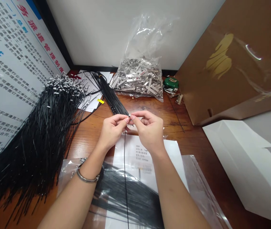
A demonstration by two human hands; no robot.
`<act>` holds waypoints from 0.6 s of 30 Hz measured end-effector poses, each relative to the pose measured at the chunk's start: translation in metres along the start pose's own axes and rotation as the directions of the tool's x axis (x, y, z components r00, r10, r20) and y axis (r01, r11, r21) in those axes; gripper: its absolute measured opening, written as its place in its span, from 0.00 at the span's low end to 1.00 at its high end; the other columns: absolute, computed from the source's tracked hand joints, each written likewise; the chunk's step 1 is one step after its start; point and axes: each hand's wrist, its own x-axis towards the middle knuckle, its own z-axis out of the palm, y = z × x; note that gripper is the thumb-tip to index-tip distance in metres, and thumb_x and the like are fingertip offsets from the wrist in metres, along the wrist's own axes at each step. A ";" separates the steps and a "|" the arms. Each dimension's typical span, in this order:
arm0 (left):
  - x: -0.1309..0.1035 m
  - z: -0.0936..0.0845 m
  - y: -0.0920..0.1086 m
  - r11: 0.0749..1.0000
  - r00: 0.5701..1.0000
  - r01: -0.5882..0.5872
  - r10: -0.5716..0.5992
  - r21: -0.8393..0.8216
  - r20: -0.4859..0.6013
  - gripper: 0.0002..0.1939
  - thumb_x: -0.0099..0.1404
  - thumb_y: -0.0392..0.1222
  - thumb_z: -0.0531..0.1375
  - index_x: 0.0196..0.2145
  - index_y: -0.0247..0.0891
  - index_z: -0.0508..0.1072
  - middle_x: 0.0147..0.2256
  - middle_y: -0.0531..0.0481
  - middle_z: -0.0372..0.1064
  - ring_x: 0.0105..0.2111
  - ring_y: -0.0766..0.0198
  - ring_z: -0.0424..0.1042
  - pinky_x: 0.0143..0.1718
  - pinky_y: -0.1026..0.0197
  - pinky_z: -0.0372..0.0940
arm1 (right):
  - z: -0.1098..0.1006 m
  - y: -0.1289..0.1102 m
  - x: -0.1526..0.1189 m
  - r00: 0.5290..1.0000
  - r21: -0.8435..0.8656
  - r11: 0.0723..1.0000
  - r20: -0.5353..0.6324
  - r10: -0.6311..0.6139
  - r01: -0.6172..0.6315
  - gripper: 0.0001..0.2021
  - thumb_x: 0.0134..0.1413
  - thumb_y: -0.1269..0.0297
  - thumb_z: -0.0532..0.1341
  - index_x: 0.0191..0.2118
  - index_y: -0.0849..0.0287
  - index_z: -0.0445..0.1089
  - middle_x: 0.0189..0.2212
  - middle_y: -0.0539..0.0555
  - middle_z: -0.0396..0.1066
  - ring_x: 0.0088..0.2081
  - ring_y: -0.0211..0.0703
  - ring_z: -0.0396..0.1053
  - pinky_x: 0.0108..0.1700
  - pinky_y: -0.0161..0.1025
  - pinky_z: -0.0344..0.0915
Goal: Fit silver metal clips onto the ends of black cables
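Observation:
Both hands meet over the middle of the table. The thumb and index finger of my left hand [113, 128] pinch the top end of a black wire [125, 165], which hangs down toward the bottom edge. My right hand [149, 127] pinches a tiny pale piece at that same end, its shape mostly hidden by the fingertips. Just behind the fingers lies a tied bundle of black wires [113, 98]. Below the hands, a clear plastic bag of black wires [135, 194] rests on a printed sheet [173, 152]. A metal bracelet is on my left wrist.
A large heap of black wires with white ends [47, 127] is at the left. Behind are a clear bag of metal strips [139, 78] and a green tape measure [171, 83]. A brown box [233, 70] and a white box [247, 171] stand at the right.

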 end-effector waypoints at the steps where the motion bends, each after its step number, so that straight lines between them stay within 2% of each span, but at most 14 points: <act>1: 0.000 0.000 0.000 1.000 1.000 0.004 -0.004 -0.004 0.008 0.14 0.53 0.49 0.67 0.29 0.33 0.76 0.25 0.48 0.75 0.22 0.66 0.72 0.24 0.64 0.68 | 0.001 -0.001 0.000 1.000 0.038 0.999 0.010 0.028 -0.028 0.07 0.45 0.62 0.65 0.31 0.59 0.73 0.19 0.51 0.71 0.23 0.41 0.71 0.21 0.36 0.65; 5: 0.000 -0.002 -0.001 1.000 1.000 0.008 -0.008 -0.012 0.011 0.15 0.54 0.50 0.65 0.30 0.33 0.76 0.25 0.48 0.74 0.21 0.66 0.71 0.23 0.64 0.67 | 0.002 -0.005 0.000 0.996 0.113 0.990 0.023 0.085 -0.087 0.08 0.43 0.61 0.66 0.30 0.59 0.72 0.19 0.50 0.71 0.23 0.41 0.71 0.23 0.38 0.70; 12: 0.001 -0.002 0.004 1.000 0.999 -0.020 0.020 0.000 -0.041 0.13 0.55 0.49 0.65 0.29 0.33 0.76 0.24 0.48 0.74 0.19 0.68 0.69 0.22 0.65 0.65 | -0.001 -0.004 0.003 0.999 0.029 0.999 -0.020 0.026 -0.026 0.07 0.42 0.63 0.67 0.29 0.60 0.73 0.21 0.50 0.72 0.20 0.34 0.65 0.19 0.33 0.60; 18: 0.001 0.000 0.004 1.000 1.000 -0.005 0.005 -0.001 -0.028 0.14 0.49 0.47 0.69 0.28 0.34 0.74 0.20 0.52 0.72 0.19 0.69 0.68 0.22 0.66 0.65 | -0.001 -0.002 0.002 1.000 0.029 0.999 0.000 0.021 -0.021 0.06 0.44 0.64 0.66 0.29 0.60 0.73 0.19 0.50 0.72 0.20 0.37 0.67 0.21 0.34 0.61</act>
